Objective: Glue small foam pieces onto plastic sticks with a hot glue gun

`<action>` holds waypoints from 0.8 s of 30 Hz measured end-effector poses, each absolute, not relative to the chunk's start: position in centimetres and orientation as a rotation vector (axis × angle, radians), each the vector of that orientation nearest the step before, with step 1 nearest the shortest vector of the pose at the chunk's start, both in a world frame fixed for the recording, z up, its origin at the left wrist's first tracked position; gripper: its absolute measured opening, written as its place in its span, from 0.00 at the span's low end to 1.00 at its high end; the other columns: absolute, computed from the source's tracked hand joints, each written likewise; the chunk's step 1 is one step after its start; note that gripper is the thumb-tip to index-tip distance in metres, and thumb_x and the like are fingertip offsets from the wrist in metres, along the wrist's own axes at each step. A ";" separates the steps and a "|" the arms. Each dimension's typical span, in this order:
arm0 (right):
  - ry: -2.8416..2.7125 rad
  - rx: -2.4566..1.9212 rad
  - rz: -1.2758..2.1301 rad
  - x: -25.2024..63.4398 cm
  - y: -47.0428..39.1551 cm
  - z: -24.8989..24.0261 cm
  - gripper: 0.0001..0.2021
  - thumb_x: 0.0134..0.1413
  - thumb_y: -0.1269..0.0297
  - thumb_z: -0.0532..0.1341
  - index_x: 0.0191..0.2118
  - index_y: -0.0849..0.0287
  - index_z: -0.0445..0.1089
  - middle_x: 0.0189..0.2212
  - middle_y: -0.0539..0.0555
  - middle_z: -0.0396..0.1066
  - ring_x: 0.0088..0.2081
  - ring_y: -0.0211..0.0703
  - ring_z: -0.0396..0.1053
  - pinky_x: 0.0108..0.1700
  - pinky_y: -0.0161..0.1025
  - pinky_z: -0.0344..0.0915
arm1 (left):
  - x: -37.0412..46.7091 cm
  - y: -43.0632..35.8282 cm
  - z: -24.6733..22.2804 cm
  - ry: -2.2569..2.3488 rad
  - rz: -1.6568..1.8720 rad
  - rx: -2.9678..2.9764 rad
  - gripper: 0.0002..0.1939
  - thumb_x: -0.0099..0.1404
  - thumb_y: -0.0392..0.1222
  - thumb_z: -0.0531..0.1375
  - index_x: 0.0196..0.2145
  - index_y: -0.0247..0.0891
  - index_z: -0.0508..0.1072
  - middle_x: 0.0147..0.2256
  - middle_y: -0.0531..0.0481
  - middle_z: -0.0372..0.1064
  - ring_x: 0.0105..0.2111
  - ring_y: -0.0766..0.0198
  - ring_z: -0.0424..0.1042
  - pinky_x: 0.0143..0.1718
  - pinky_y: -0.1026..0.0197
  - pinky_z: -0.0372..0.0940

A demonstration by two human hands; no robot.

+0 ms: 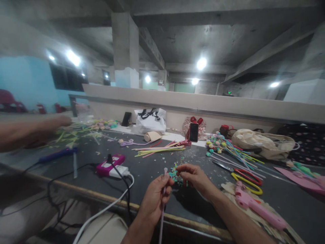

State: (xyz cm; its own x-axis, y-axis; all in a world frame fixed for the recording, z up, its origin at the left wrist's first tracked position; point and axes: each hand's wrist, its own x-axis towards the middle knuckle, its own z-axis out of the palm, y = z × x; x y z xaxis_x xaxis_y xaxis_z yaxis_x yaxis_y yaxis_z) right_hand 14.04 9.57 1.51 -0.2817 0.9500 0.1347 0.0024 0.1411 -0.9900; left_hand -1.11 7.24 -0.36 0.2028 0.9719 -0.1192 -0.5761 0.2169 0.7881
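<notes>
My left hand (156, 195) is closed round a thin pale purple stick (163, 217), held near its top, which carries a small pinkish tip. Just to its right, my right hand (191, 174) reaches over a small heap of teal and yellow bits (173, 173) on the dark table (203, 206). Its fingers are curled, and whatever lies between the fingertips is too small to make out. Beyond both hands lies a bundle of yellow and pink sticks (159, 149).
Scissors (245, 176) and a pink glue gun (259, 206) lie at right, below flower-tipped sticks (228, 149). A magenta power strip (110, 164) with cables is at left. Another person's blurred arm (30, 132) reaches in from the left. Phones and bags stand behind.
</notes>
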 end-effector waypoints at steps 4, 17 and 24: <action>-1.456 -0.933 1.374 14.5 9.6 1.7 0.09 0.45 0.61 0.57 0.30 0.61 0.69 0.20 0.47 0.66 0.15 0.27 0.58 0.14 0.26 0.47 | -1.4 7.5 0.0 0.772 1.264 0.705 0.06 0.51 0.39 0.57 0.22 0.34 0.64 0.21 0.53 0.66 0.11 0.80 0.53 0.06 0.77 0.44; -1.408 -0.778 1.424 14.6 9.6 2.0 0.11 0.43 0.59 0.58 0.29 0.63 0.67 0.22 0.52 0.68 0.22 0.35 0.65 0.20 0.30 0.58 | 1.4 9.6 0.5 0.883 1.227 0.950 0.08 0.50 0.42 0.56 0.24 0.34 0.63 0.16 0.53 0.66 0.11 0.72 0.63 0.06 0.75 0.45; -1.240 -0.896 1.070 16.5 10.7 2.5 0.10 0.46 0.59 0.55 0.33 0.61 0.64 0.27 0.51 0.66 0.24 0.33 0.63 0.19 0.27 0.54 | 0.5 10.5 0.3 0.917 1.246 0.979 0.11 0.51 0.43 0.55 0.18 0.35 0.60 0.10 0.61 0.57 0.07 0.78 0.52 0.07 0.76 0.44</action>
